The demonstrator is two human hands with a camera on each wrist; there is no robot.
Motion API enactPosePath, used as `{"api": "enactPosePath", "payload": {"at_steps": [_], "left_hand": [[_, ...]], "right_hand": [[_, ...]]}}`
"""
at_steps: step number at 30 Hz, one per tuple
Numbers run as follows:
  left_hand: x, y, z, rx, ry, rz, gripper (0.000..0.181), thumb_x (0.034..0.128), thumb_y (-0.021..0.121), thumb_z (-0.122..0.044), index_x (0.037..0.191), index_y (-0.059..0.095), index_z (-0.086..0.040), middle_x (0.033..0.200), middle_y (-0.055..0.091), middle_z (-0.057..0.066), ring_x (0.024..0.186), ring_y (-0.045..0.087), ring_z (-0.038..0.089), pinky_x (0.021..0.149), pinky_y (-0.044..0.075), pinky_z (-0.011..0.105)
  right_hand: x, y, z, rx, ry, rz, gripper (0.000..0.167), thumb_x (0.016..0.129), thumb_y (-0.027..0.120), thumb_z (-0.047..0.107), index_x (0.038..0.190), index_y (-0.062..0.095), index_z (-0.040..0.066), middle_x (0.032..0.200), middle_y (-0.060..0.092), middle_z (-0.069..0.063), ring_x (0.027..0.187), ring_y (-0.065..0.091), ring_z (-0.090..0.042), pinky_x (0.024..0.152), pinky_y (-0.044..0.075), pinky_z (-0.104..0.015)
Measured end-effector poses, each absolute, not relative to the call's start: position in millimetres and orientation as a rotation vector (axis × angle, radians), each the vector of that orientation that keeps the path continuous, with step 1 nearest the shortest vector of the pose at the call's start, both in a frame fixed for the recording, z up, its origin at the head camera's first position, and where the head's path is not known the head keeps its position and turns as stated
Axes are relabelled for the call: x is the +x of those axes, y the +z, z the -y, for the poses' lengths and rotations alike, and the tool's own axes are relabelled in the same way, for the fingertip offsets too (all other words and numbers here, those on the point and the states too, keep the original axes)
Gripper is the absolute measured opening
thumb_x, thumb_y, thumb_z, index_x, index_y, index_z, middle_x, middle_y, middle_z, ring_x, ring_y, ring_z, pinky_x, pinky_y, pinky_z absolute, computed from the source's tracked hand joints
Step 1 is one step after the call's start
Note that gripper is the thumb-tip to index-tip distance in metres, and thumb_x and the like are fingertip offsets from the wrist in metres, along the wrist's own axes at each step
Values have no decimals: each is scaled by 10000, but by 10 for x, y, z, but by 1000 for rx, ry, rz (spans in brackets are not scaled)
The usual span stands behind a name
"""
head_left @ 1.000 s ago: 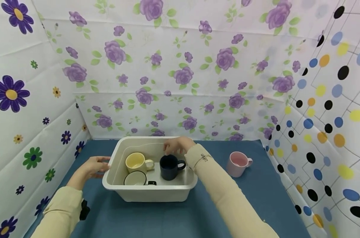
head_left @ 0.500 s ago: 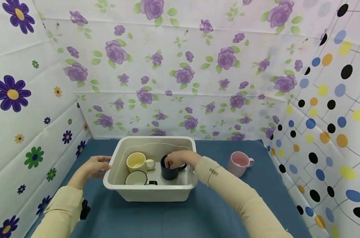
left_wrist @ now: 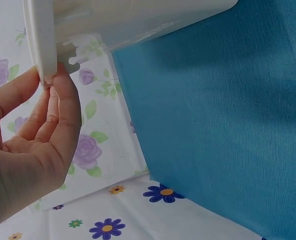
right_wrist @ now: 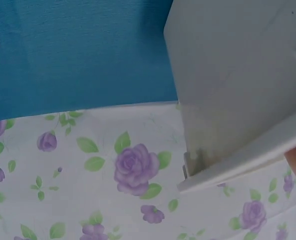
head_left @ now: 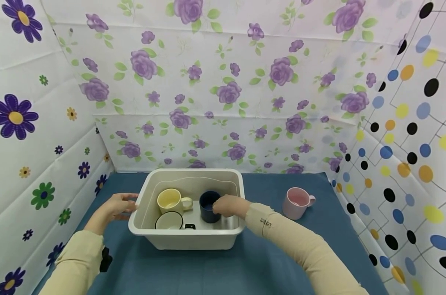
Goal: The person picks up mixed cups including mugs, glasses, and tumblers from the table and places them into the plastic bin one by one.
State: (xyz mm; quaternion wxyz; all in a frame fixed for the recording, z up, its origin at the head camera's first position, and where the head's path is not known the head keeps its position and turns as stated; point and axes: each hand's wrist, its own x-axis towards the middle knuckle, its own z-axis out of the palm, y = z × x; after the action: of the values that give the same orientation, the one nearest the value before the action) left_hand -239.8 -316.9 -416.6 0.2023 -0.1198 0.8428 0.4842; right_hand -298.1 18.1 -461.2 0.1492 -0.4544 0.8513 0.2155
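Observation:
A white plastic bin (head_left: 186,232) stands on the blue tabletop with several mugs in it. My left hand (head_left: 117,207) pinches the bin's left rim between thumb and fingers, plain in the left wrist view, where the hand (left_wrist: 43,125) is close to the camera. Inside the bin, on its right side, is an upright dark blue mug (head_left: 208,205). My right hand (head_left: 232,206) grips it at the handle, which the hand covers. Left of it stand a yellow mug (head_left: 169,200) and a white mug (head_left: 169,221) with a black rim and handle.
A pink mug (head_left: 296,203) stands on the blue tabletop (head_left: 267,254), right of the bin and beyond my right forearm. Flowered sheets (head_left: 208,94) hang behind and on the left, a dotted sheet (head_left: 407,164) on the right.
My right hand has come down from above the dark blue mug's far side, dipped over its opening and moved right onto its handle. The left hand keeps its place on the bin's rim.

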Motion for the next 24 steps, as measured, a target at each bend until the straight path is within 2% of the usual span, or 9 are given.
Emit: {"api": "enactPosePath", "payload": {"at_steps": [3, 8, 14, 16, 21, 24], "left_hand": [[-2387, -4173, 3168, -335, 1360, -2340, 584, 919, 560, -54, 1407, 280, 102, 1280, 454, 334, 980, 602, 270, 850, 541, 490], [-2381, -4160, 3152, -335, 1354, -2337, 588, 924, 552, -56, 1415, 268, 98, 1317, 419, 346, 1001, 592, 283, 859, 538, 488], [-2401, -4162, 3116, -341, 1347, -2343, 593, 920, 555, -55, 1420, 271, 92, 1363, 383, 352, 974, 600, 247, 842, 550, 462], [-2404, -4175, 3121, -341, 1348, -2345, 588, 920, 552, -49, 1418, 273, 93, 1354, 392, 351, 953, 603, 226, 834, 552, 457], [-2404, -4182, 3170, -336, 1342, -2353, 592, 919, 562, -57, 1413, 274, 97, 1342, 397, 356, 930, 605, 217, 831, 553, 463], [-2401, -4181, 3164, -333, 1344, -2348, 594, 917, 563, -57, 1411, 274, 98, 1337, 399, 357, 921, 606, 210, 829, 554, 458]], "right_hand": [[-2966, -4667, -177, -1373, 648, -2488, 150, 925, 573, 94, 967, 691, 176, 964, 651, 52, 704, 476, -75, 663, 442, -188], [-2932, -4699, -150, -1432, 661, -2568, 146, 942, 560, 162, 959, 703, 183, 997, 657, 56, 793, 610, -101, 697, 506, -194], [-2944, -4694, -141, -1380, 617, -2639, 122, 929, 582, 180, 934, 704, 182, 956, 663, 57, 771, 618, -99, 666, 514, -192], [-2959, -4698, -151, -1337, 610, -2619, 148, 944, 557, 178, 992, 696, 193, 1016, 652, 51, 799, 608, -115, 689, 509, -217], [-3002, -4640, -215, -1249, 476, -2570, 279, 965, 515, 156, 1201, 641, 235, 1202, 589, 31, 1016, 593, -168, 876, 503, -291], [-3007, -4572, -287, -1284, 392, -2554, 289, 959, 532, 162, 1221, 632, 233, 1192, 597, 28, 1073, 587, -171, 921, 494, -284]]}}
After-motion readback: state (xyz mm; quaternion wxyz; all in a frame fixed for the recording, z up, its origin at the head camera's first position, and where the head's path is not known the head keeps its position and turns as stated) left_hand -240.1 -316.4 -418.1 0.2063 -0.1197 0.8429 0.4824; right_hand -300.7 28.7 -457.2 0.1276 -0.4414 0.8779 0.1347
